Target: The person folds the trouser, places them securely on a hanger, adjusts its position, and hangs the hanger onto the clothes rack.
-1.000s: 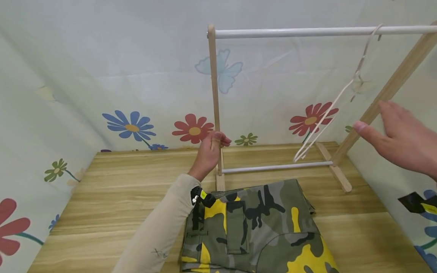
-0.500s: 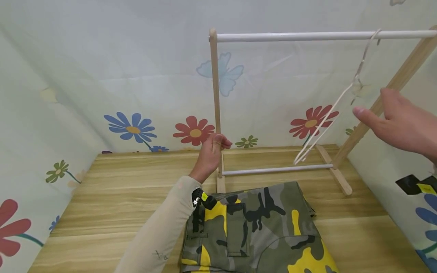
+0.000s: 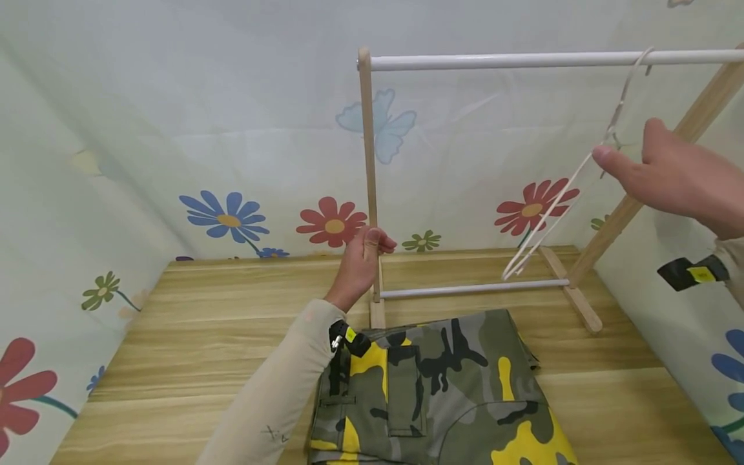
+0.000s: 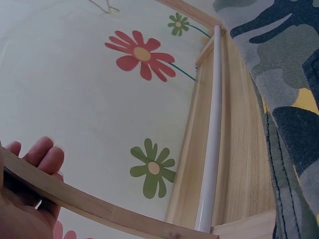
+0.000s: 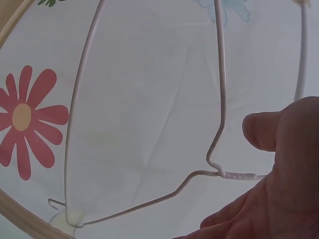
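Note:
My left hand (image 3: pixel 360 261) grips the left wooden post (image 3: pixel 369 148) of a small clothes rack, low down. In the left wrist view its fingers (image 4: pixel 42 152) curl round that post. A white wire clothes hanger (image 5: pixel 222 84) hangs by its hook from the rack's white top rail (image 3: pixel 494 61), toward the right end. My right hand (image 3: pixel 677 171) is at the hanger's neck with thumb and fingers spread apart. In the right wrist view the hanger's twisted neck passes between thumb and fingers, which are not closed round it.
Folded camouflage trousers (image 3: pixel 465 381) in grey, green, black and yellow lie on the wood-grain table (image 3: pixel 192 349) before the rack. A lower white bar (image 3: pixel 471 289) joins the rack's feet. Flower-printed walls (image 3: pixel 261 148) stand behind and at both sides.
My right hand has moved up and to the left, from beside the right post to the hanger's neck. My left hand stays on the left post.

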Demonstrator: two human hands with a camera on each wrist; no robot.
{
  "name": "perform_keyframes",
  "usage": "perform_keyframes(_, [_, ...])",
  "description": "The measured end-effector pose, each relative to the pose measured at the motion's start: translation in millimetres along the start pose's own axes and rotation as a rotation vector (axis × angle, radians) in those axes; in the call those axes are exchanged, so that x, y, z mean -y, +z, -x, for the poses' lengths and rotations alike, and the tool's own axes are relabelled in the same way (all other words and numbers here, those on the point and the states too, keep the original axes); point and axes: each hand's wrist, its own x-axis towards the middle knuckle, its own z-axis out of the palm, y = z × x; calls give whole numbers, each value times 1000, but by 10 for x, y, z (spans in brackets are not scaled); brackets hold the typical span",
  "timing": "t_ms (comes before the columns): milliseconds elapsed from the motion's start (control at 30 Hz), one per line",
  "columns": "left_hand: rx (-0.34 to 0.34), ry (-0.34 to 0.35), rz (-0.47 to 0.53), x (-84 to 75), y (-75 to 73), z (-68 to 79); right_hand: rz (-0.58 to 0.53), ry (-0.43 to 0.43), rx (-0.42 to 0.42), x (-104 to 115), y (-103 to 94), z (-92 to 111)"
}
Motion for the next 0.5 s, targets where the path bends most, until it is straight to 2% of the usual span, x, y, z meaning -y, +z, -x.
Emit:
perform_keyframes(267, [-10, -3, -1, -15, 22, 8, 77, 43, -43, 64, -79, -162])
perform_keyframes(500, [-7, 6, -17, -36, 30, -8, 81, 76, -48, 99, -187, -285])
